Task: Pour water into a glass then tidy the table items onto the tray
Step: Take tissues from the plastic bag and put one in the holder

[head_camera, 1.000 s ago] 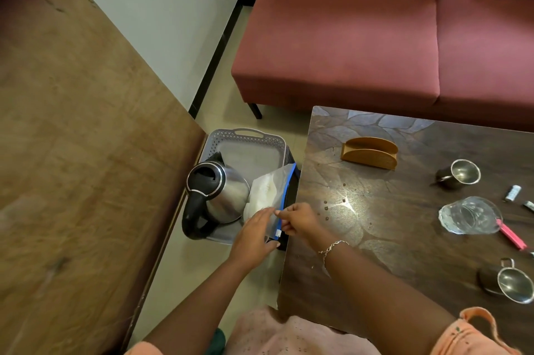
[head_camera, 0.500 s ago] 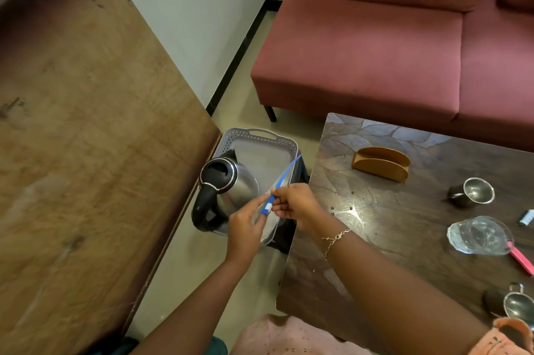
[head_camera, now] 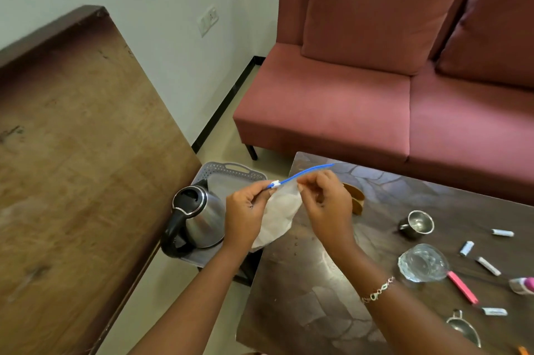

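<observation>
While both hands hold it up over the table's left edge, the clear zip bag (head_camera: pixel 281 210) hangs below its blue zip strip (head_camera: pixel 306 172). Left hand (head_camera: pixel 245 210): fingers curled, pinching the bag's top by the white slider (head_camera: pixel 276 183). Right hand (head_camera: pixel 326 207): fingertips pinching the strip further along, other fingers loosely curled. The kettle (head_camera: pixel 202 216) stands on the grey tray (head_camera: pixel 231 169), low beside the table (head_camera: pixel 303 297), just left of the hands. The glass (head_camera: pixel 422 262) is on the table, well right of the hands, with a pink stick (head_camera: pixel 462 286) touching it. A steel cup (head_camera: pixel 417 223) is behind the glass, a second cup (head_camera: pixel 465 328) nearer the camera. A wooden holder (head_camera: pixel 357 198) is partly hidden behind the right hand. Small white tubes (head_camera: pixel 466 248) lie scattered to the right.
</observation>
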`<state>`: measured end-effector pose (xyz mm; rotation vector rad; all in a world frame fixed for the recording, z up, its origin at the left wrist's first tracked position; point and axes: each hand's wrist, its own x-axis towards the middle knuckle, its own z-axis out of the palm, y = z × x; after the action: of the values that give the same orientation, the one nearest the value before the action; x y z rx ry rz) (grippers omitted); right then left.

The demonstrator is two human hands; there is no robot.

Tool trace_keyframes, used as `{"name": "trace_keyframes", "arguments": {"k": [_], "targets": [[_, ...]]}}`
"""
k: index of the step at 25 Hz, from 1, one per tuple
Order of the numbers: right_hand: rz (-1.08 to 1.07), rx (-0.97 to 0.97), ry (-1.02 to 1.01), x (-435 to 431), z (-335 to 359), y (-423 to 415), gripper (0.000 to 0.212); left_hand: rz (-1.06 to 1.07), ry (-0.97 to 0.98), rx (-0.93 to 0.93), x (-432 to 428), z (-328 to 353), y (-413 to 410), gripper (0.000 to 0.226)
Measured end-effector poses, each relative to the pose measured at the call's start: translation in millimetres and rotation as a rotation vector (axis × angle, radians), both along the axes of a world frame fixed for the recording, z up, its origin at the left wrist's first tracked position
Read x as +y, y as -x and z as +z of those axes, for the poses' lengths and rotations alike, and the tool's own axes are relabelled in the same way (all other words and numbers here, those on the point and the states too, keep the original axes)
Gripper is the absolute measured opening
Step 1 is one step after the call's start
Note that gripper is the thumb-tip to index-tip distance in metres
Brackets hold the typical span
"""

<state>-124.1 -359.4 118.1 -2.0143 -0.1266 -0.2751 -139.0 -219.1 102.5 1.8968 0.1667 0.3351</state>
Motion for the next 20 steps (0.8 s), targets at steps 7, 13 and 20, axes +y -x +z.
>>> {"name": "trace_keyframes", "arguments": {"k": [7, 13, 20], "targets": [[0.240, -0.207, 0.169, -53, 15, 11, 0.019, -0.186, -0.037, -0.026, -56, 19, 12, 0.018], [0.220, -0.287, 0.200, -90, 21, 17, 0.010, -0.270, -0.040, -0.046, -88, 29, 23, 0.015], [0.123, -0.329, 0.248, -125, 16, 22, 0.004, -0.113, 0.037, -0.129, -110, 41, 25, 0.030]]}}
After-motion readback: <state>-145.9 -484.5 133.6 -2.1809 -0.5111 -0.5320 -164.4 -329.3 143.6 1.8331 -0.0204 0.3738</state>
